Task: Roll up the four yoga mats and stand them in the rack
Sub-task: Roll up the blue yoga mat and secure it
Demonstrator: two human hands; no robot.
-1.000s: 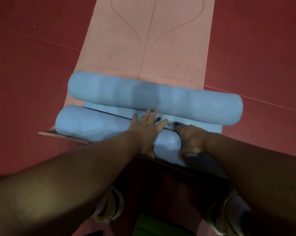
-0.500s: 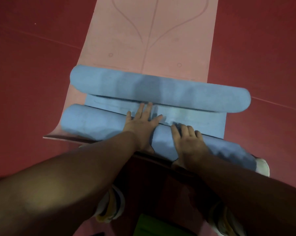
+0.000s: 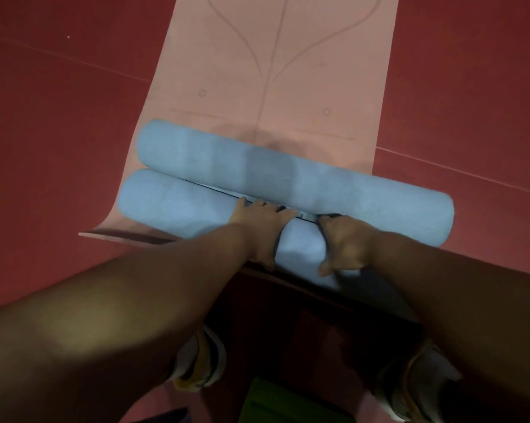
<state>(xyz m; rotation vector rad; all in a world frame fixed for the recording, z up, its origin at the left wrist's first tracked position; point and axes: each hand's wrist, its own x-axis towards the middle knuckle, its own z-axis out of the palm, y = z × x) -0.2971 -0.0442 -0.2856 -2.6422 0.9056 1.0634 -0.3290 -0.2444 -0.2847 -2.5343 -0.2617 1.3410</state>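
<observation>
Head view: a blue mat (image 3: 196, 206) lies across a pink mat (image 3: 276, 87) that is spread flat on a red floor (image 3: 59, 132). The blue mat is rolled from both ends, so two rolls lie side by side. The far roll (image 3: 334, 190) runs from the left part of the pink mat out past its right edge onto the floor. The near roll sits just beside it, touching it along the left part, with a thin dark seam between them toward the middle.

The left hand (image 3: 262, 227) rests on top of the near roll, palm down, its fingers reaching forward to the seam and the thumb wrapped down the near side of the roll. The right hand (image 3: 346, 242) grips the same roll a little to the right, fingers curled over the top toward the seam and the thumb tucked under the near side. A short bare stretch of blue shows between the two hands. Both forearms fill the lower frame and hide the right end of the near roll.

The pink mat's near left corner (image 3: 105, 235) curls up off the floor. Below the arms, two pale shoes (image 3: 196, 364) stand on the floor, well apart, and a green thing (image 3: 273, 401), too dim to identify, lies between them at the bottom edge.
</observation>
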